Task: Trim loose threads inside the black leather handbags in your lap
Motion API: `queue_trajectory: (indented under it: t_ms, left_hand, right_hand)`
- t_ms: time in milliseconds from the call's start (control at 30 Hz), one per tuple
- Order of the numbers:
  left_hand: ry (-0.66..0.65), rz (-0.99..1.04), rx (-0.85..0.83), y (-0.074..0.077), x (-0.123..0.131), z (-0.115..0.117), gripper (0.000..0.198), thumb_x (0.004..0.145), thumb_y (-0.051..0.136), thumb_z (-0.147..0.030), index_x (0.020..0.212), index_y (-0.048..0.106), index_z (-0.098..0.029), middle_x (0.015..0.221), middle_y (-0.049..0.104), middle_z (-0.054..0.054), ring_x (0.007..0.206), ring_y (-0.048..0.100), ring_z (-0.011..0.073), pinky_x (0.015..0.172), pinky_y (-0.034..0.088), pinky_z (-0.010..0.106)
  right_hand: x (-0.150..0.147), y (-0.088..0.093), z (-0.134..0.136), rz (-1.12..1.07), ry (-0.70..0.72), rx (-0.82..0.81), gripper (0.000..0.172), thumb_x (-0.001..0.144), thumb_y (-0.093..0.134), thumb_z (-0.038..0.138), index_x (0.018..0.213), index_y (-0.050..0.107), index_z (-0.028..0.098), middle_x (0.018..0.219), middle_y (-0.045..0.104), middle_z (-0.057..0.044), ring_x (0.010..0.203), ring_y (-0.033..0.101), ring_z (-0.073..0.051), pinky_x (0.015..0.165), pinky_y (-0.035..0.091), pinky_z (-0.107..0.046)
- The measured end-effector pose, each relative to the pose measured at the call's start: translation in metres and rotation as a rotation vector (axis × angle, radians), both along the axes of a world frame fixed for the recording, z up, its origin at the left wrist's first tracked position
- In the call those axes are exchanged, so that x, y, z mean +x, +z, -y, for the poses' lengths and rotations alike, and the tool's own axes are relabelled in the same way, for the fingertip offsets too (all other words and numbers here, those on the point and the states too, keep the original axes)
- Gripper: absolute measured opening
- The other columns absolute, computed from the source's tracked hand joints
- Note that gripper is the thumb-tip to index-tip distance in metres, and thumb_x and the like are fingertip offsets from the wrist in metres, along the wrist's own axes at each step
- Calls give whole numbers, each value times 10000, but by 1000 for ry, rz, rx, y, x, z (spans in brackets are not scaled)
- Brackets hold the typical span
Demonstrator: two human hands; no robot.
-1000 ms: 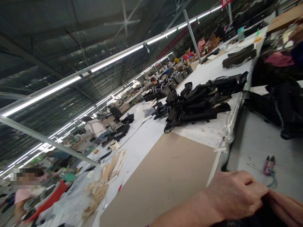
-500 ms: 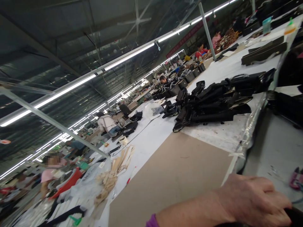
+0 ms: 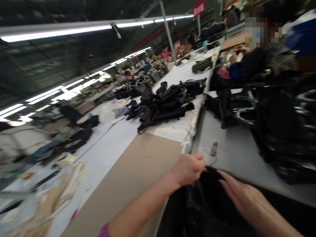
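A black bag (image 3: 222, 210) fills the lower right, its body dark and partly cut off by the frame's bottom edge. My left hand (image 3: 189, 169) is closed on the bag's upper edge, fingers curled over the rim. On the other side, my right hand (image 3: 239, 194) lies against the black material with its fingers stretched out; its thumb is hidden. Beyond both hands, a small pink-and-dark object (image 3: 214, 148) rests on the grey surface (image 3: 229, 141).
Black bag pieces (image 3: 168, 103) lie heaped on the white table (image 3: 113, 138), past a brown board (image 3: 138, 164). More black bags (image 3: 278, 121) are piled at right, before a seated co-worker (image 3: 266, 56). Beige strips (image 3: 61, 191) lie at left.
The view has swung right, bringing the co-worker and right-hand pile into sight. My right hand and much more of the black bag now show. My left hand appears further left and higher.
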State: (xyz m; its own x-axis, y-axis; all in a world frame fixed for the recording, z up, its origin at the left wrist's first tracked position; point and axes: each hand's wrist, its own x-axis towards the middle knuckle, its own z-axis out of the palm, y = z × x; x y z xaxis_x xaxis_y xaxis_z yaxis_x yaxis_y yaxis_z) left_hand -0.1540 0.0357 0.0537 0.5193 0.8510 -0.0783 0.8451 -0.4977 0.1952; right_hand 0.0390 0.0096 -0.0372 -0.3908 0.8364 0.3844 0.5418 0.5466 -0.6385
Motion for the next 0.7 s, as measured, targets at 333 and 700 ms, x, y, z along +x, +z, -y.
queue_trajectory:
  t_ms: [333, 700]
  left_hand:
    - [174, 91, -9, 5, 6, 8, 245, 939, 425, -148, 1001, 656, -201, 883, 629, 16, 747, 624, 151, 695, 478, 248]
    - [244, 52, 28, -19, 3, 3, 206, 863, 436, -113, 882, 629, -183, 801, 695, 17, 720, 644, 148, 662, 439, 229]
  right_hand:
    - [11, 15, 5, 188, -26, -1, 318, 981, 255, 159, 919, 567, 149, 586, 647, -34, 465, 632, -198, 410, 352, -278]
    - [11, 9, 1, 222, 26, -200, 306, 996, 287, 247, 844, 545, 183, 604, 603, -18, 497, 599, -184, 482, 321, -289]
